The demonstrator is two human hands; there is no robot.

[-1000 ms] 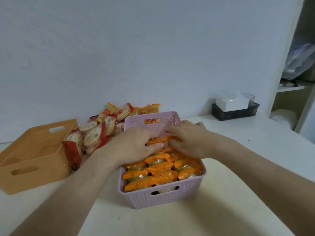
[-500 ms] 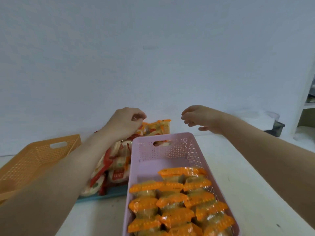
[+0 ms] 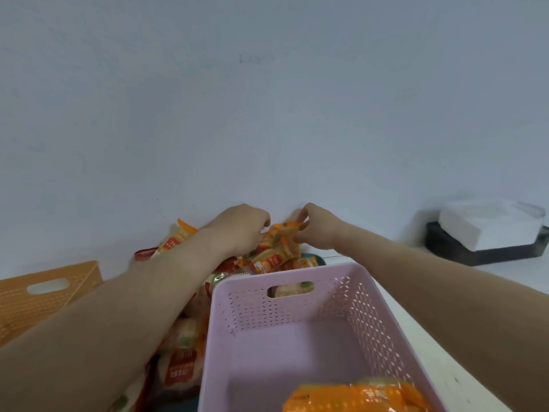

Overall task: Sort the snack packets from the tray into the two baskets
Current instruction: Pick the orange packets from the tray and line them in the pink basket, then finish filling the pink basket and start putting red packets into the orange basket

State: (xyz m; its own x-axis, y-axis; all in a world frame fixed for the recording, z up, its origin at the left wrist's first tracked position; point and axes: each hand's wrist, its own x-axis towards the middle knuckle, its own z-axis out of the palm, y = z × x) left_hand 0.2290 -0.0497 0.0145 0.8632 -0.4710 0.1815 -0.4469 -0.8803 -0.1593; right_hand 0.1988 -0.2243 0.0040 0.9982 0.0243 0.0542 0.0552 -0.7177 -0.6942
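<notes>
Plain pale blue-grey wall, a faint scuff high up, light flat and even. White bench butts against it. Far right: black tissue holder with white tissue stack.

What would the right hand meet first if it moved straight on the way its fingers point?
The orange-edged packet, which the right hand seems to pinch; beyond it lies the left hand, though depth is unclear.

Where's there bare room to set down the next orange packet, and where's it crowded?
Free: the pink basket floor between its handle wall and the orange packets at the near end; the white table right of that basket. Crowded: the packet pile behind it, where the left hand rests and the right hand pinches a packet.
</notes>
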